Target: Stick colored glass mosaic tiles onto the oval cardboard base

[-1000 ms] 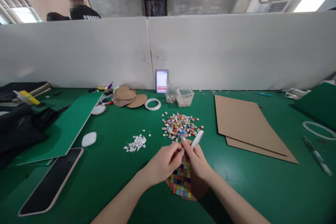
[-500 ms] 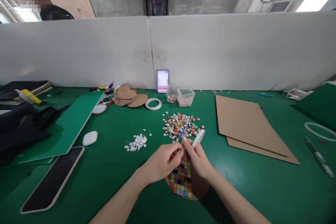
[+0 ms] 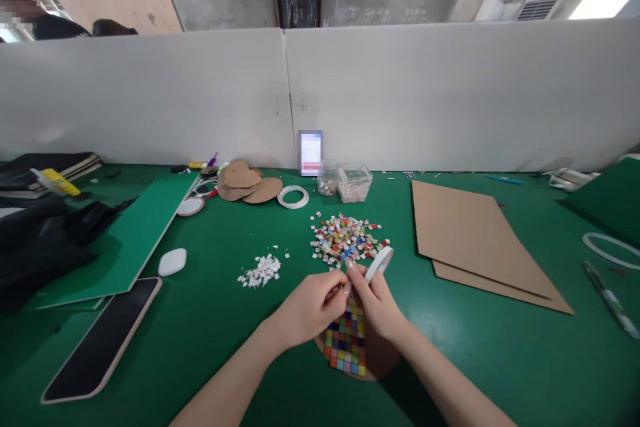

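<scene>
My left hand (image 3: 316, 301) is closed in a pinch, its fingertips meeting those of my right hand (image 3: 376, 300). What lies between the left fingertips is too small to make out. A narrow roll of white tape (image 3: 379, 265) stands tilted in my right hand. Right below the fingers, rows of coloured mosaic tiles (image 3: 345, 340) cover part of a round cardboard disc (image 3: 383, 359); my hands hide its upper part. Just beyond them is a heap of loose mosaic tiles (image 3: 345, 237). White paper scraps (image 3: 261, 271) lie to the left.
At the back are cardboard discs (image 3: 240, 180), a white ring roll (image 3: 293, 197), a clear box (image 3: 355, 182) and a lit phone (image 3: 311, 153). Cardboard sheets (image 3: 465, 233) lie right; a dark phone (image 3: 103, 340) and white case (image 3: 173, 261) left. A partition (image 3: 200, 93) closes the far side.
My hands keep almost the same pose around the tape. Behind the partition, a person has moved left, partly out of view, and a dark rounded shape now shows there.
</scene>
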`<action>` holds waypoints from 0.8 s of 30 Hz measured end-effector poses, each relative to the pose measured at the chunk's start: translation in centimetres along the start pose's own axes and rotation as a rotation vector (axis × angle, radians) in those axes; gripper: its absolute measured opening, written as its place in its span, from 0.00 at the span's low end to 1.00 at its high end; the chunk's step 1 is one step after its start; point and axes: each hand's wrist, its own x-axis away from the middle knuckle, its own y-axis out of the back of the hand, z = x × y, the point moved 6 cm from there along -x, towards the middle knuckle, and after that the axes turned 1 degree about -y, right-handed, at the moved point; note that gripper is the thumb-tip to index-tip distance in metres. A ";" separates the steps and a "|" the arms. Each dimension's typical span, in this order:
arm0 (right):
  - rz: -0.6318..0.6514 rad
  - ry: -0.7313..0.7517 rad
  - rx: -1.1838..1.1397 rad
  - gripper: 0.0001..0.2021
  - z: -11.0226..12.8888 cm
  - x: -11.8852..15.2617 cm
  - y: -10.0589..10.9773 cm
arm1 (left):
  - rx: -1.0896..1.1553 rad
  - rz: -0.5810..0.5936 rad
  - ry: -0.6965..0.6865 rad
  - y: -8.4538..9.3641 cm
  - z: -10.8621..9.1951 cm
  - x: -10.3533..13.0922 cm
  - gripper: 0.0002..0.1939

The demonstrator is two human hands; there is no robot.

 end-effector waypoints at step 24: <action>0.024 0.001 0.026 0.16 0.0 0.0 -0.3 | -0.069 -0.079 0.014 0.1 0.2 -0.1 0.09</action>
